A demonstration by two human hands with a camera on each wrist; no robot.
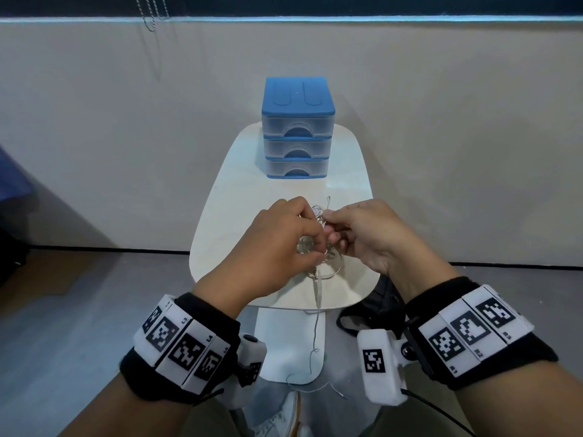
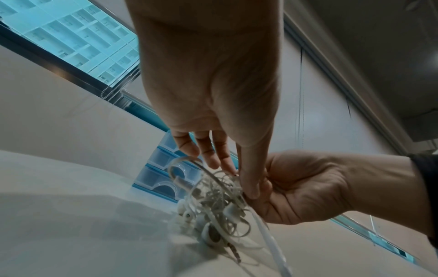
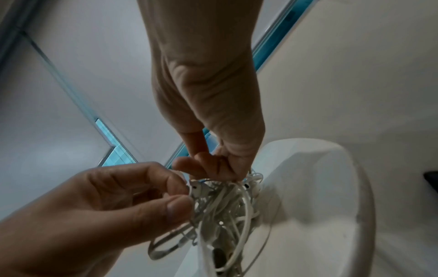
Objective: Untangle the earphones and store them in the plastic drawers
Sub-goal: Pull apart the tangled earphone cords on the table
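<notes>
A tangled bundle of white earphones (image 1: 318, 244) hangs between both hands just above the white table (image 1: 239, 197). My left hand (image 1: 274, 244) pinches cords on the bundle's left side. My right hand (image 1: 362, 231) pinches them from the right. In the left wrist view the earphones (image 2: 213, 208) show several earbuds and a jack plug touching the tabletop. In the right wrist view the earphones (image 3: 222, 208) dangle from my right hand (image 3: 225, 168) while the left hand (image 3: 142, 196) pinches cords from the side. A loose cord (image 1: 315, 339) trails off the table's near edge. The blue and clear plastic drawers (image 1: 298, 127) stand behind, all three closed.
The small table is narrow, with a white base (image 1: 284, 342) below it. A black bag (image 1: 375, 307) lies on the floor at the right. A beige wall stands close behind the drawers. Bead chains (image 1: 151, 14) hang at upper left.
</notes>
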